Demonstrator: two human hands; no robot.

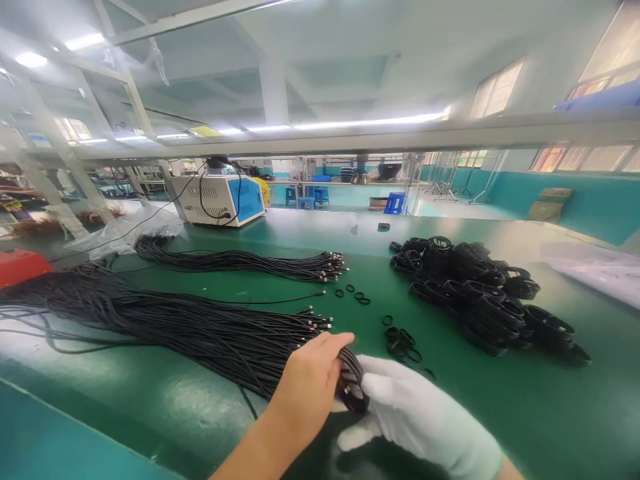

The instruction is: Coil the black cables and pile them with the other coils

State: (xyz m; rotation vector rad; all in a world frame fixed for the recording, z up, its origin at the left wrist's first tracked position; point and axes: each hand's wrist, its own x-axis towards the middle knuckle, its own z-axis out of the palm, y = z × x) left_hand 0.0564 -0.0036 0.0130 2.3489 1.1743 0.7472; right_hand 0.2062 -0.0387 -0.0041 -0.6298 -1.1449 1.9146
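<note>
My bare left hand (pixel 309 381) and my white-gloved right hand (pixel 406 410) meet low in the middle of the head view, both closed on a small coil of black cable (pixel 351 381). The coil sits between my left thumb and my right fingers. A long bundle of loose black cables (pixel 165 323) with metal plug ends lies on the green table (pixel 260 233) just left of my hands. Small black rubber bands (pixel 400 341) lie scattered right beyond my hands.
A heap of finished black cable coils (pixel 480 293) fills the right side of the table. A second cable bundle (pixel 240 261) lies further back. A white and blue machine (pixel 220 199) stands at the far left, beside clear plastic wrap (pixel 125 233). A red object (pixel 20 265) sits at the left edge.
</note>
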